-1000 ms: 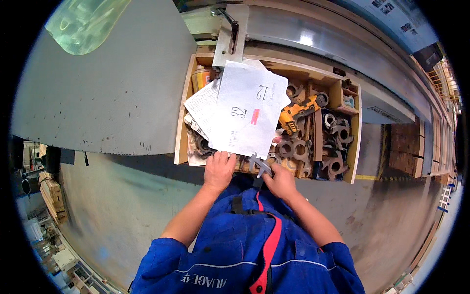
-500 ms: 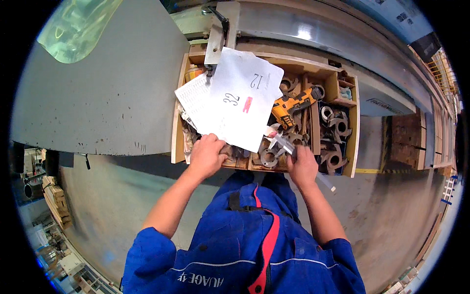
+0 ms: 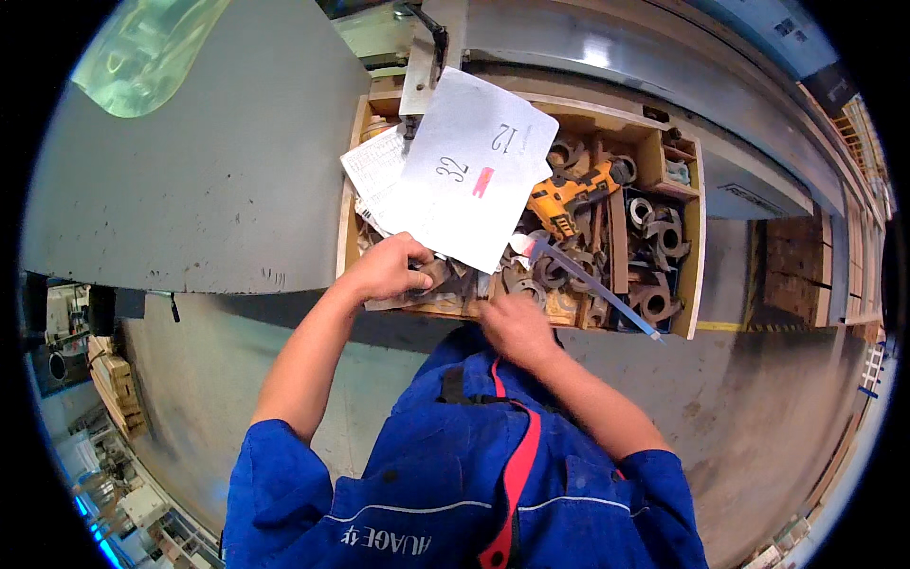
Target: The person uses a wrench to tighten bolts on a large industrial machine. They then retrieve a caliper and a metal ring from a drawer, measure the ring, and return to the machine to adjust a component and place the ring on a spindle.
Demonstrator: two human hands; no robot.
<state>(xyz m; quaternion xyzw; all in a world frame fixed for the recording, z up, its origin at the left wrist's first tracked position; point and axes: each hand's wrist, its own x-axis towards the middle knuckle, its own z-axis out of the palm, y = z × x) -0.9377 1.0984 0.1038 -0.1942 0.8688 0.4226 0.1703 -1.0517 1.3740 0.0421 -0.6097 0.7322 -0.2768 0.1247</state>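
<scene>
My left hand (image 3: 387,267) reaches into the near left part of a wooden drawer (image 3: 700,247), beside the lower edge of the papers. Its thumb and forefinger curl at a round metal cutter (image 3: 438,273); the other fingers are hidden. At the drawer's near edge my right hand (image 3: 518,327) is blurred and turned inward, its fingertips out of sight. A long, thin caliper (image 3: 595,284) lies slantwise over several metal cutters (image 3: 666,237), apart from both hands. A large white sheet (image 3: 474,161) with handwriting and a red mark rests over a printed sheet (image 3: 376,171).
A yellow and black power tool (image 3: 572,197) lies amid the cutters. Wooden dividers (image 3: 614,242) split the drawer. To the left stands a grey machine panel (image 3: 190,180); a metal beam (image 3: 588,52) runs behind. Stacked boards (image 3: 796,266) are at the right.
My right hand has let go of the caliper, which now lies across the cutters, and has moved left along the near edge. My left hand has shifted slightly farther in.
</scene>
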